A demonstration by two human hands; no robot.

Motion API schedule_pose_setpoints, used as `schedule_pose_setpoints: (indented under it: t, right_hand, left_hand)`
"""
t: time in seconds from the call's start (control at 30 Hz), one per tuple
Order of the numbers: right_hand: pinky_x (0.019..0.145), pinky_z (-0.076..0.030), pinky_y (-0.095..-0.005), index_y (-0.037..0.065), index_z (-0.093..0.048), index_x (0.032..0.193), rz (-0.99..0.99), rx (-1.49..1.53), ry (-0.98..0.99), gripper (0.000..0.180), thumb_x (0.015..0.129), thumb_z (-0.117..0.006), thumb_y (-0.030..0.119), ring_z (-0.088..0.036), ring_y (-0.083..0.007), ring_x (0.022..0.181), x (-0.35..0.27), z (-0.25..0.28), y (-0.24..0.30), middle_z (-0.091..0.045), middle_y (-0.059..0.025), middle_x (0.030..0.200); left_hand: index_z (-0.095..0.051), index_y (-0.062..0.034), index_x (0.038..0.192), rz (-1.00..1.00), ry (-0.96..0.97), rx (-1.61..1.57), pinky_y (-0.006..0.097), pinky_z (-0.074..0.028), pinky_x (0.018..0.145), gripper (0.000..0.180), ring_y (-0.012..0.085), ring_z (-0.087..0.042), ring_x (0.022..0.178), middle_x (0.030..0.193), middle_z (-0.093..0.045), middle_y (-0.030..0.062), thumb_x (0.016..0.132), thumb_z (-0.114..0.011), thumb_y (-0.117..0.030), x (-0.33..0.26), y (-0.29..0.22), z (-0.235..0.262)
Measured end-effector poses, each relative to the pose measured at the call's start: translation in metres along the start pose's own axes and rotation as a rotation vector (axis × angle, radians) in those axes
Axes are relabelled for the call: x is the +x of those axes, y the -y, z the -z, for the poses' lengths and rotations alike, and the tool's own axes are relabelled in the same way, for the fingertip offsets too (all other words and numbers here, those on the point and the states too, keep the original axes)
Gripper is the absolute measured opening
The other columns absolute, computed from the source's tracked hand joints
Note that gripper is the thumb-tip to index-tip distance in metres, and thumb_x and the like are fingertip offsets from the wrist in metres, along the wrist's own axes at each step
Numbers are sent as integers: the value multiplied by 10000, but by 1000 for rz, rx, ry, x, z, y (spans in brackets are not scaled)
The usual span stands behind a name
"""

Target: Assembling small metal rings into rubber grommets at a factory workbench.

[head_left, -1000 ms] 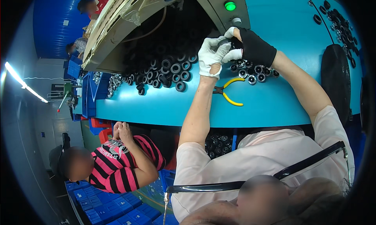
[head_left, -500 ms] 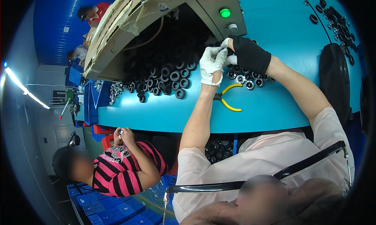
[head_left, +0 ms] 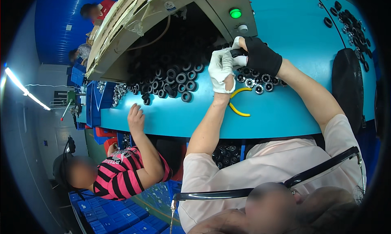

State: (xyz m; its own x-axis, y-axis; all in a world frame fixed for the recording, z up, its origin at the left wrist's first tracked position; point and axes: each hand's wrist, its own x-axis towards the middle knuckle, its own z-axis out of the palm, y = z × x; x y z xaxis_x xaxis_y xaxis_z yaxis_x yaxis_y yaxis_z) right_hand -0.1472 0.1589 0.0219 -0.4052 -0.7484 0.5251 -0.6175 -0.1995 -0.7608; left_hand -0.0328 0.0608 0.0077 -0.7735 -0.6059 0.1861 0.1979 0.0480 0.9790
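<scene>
White-gloved left hand (head_left: 222, 69) and black-gloved right hand (head_left: 260, 57) clamp their grips together on a small black part (head_left: 238, 53). Black rubber rings (head_left: 179, 77) crowd the turquoise table (head_left: 285, 108); yellow-handled pliers (head_left: 238, 103) lie beside the wrist.

Bright, even light; a tube lamp (head_left: 24, 93) glares at left, and fisheye edges bend and darken.

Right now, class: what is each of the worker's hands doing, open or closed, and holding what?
Left hand: white glove, closed on a small black part.
Right hand: black glove, gripping the same part.

white glove (head_left: 221, 70), black glove (head_left: 262, 57) at its two o'clock; teal surface (head_left: 285, 112); yellow-handled pliers (head_left: 237, 101); black rings (head_left: 179, 77); pink-and-black striped shirt (head_left: 118, 179).
</scene>
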Motion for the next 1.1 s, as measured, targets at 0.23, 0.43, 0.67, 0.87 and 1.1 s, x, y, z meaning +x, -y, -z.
schedule_pose_setpoints:
  t: [0.23, 0.43, 0.67, 0.87, 1.1]
  right_hand:
    - [620, -458, -323, -14, -545, 850, 4, -60, -32, 226, 751, -658, 154, -583, -287, 659, -3, -9, -5, -592, -149, 734]
    - [597, -445, -316, -9, -551, 831, -308, 28, -4, 239, 763, -668, 189, -567, -190, 626, -2, -10, -6, -599, -119, 716]
    - [795, -446, -291, 16, -568, 1016, -309, 217, 152, 310, 776, -647, 194, -579, -167, 868, 4, 4, 3, -616, -96, 916]
    - [840, -446, -323, -13, -486, 1165, -205, 71, 43, 445, 758, -609, 117, -589, -241, 926, 0, -6, 1, -610, -152, 972]
    - [779, -478, -314, -51, -469, 1186, -145, -31, 17, 464, 764, -597, 93, -618, -253, 852, -8, -15, 12, -619, -181, 914]
  left_hand:
    - [-531, 24, 1010, -27, 73, -81, 225, -471, 663, 217, 93, -536, 735, 837, -559, 42, 948, -456, -170, 7, 12, 11]
    - [-518, 33, 1008, -23, 20, 17, 252, -487, 668, 224, 127, -555, 768, 850, -566, 65, 961, -417, -161, 5, 16, 0]
    - [-501, 26, 1047, 200, -27, -352, 308, -561, 685, 257, 165, -604, 800, 947, -572, 95, 940, -487, -208, 15, -1, 10]
    - [-530, 46, 1033, 155, 22, -181, 283, -542, 673, 238, 146, -609, 720, 942, -594, 113, 854, -612, -87, 17, 4, 9]
    - [-548, 52, 963, -7, -50, 55, 215, -479, 618, 222, 100, -578, 693, 800, -606, 62, 823, -658, -79, 17, 12, 14]
